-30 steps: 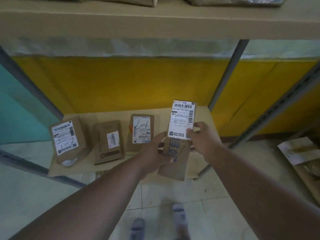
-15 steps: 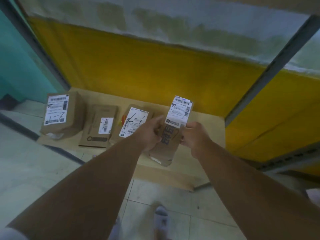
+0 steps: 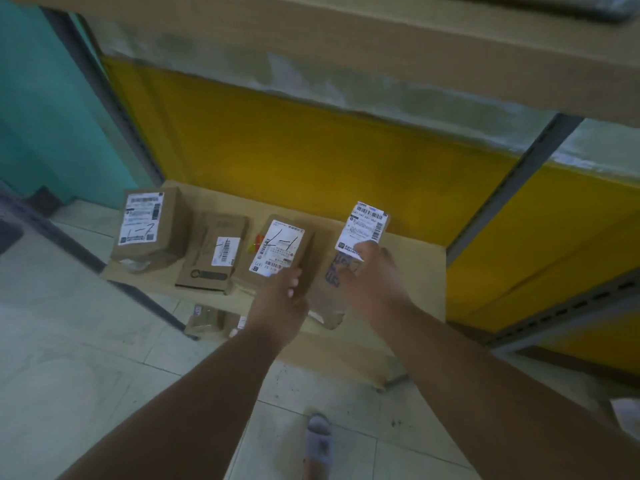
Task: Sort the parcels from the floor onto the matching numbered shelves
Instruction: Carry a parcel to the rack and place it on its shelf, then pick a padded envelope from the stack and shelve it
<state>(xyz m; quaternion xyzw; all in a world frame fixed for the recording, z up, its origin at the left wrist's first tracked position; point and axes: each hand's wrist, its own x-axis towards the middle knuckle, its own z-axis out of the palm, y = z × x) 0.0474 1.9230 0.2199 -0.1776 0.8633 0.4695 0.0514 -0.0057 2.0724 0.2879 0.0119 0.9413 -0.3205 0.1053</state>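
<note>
Parcel [image 3: 341,271] is gripped by the right hand [image 3: 372,271] over the shelf [image 3: 412,271]; left hand [image 3: 282,299] open; released crooked, neighbouring box [image 3: 280,251] could be knocked

left parcel label [image 3: 141,218]: "1-7" | third parcel label [image 3: 278,248]: "1-1"

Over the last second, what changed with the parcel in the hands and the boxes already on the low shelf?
The brown parcel went from held up in front of the low shelf down onto it, right of the box marked 1-1. The left hand has let go and now touches that box; the right hand still rests on the parcel. The three boxes already there kept their order.
</note>
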